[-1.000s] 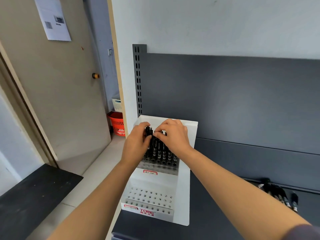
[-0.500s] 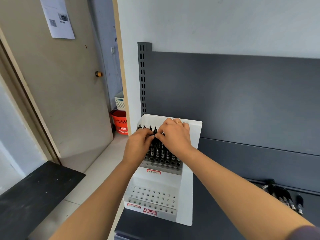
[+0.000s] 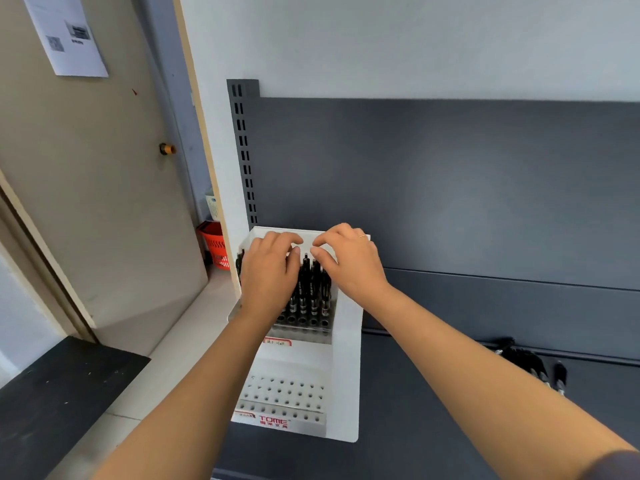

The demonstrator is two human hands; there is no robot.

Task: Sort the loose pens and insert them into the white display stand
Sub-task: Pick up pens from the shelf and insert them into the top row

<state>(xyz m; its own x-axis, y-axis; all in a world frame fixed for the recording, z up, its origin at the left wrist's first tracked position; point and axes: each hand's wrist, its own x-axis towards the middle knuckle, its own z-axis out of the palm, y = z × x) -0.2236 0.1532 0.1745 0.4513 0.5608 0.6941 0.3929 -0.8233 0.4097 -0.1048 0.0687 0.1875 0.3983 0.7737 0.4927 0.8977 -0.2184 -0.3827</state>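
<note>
— At the left end of the dark grey metal shelf (image 3: 433,427), head view: the white plastic tiered display stand (image 3: 346,375) carries upright black pens (image 3: 310,289) in its upper tier. More loose black pens (image 3: 530,365) lie by the right edge.
— Hands?
— The left hand (image 3: 270,271) and right hand (image 3: 349,261) curl over the pen tops; I cannot tell whether either pinches one.
— Handling?
— Light, stiff, slick barrels, I judge; pinch near the top.

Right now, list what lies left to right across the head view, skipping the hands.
Paper notice → door knob → orange basket → white display stand → loose pens.
</note>
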